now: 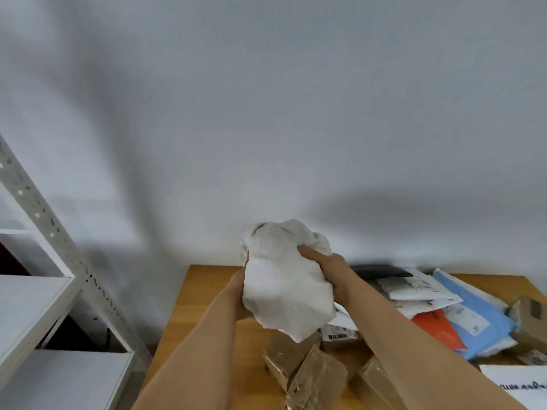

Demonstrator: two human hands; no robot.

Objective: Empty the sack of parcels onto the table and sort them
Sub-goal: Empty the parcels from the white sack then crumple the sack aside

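The white sack is up in the air over the wooden table, scrunched into a soft ball, and it looks empty, because the parcels are already lying on the table under it and off to the right. The right hand holds the sack from the side with its fingers curled into the cloth. The left hand is mostly hidden behind the sack; it seems to press or hold the other side, but I cannot tell how its fingers are bent. Both hands squeeze the sack together, I think to make it small so it can be put away. Brown taped boxes lie close to the person, just below the sack. Soft mail bags sit in a heap on the right, a blue bag on top and an orange bag peeking out from under it. A gray metal shelf stands on the left beside the table. The sorting has not started yet, I think, since the parcels are all mixed up
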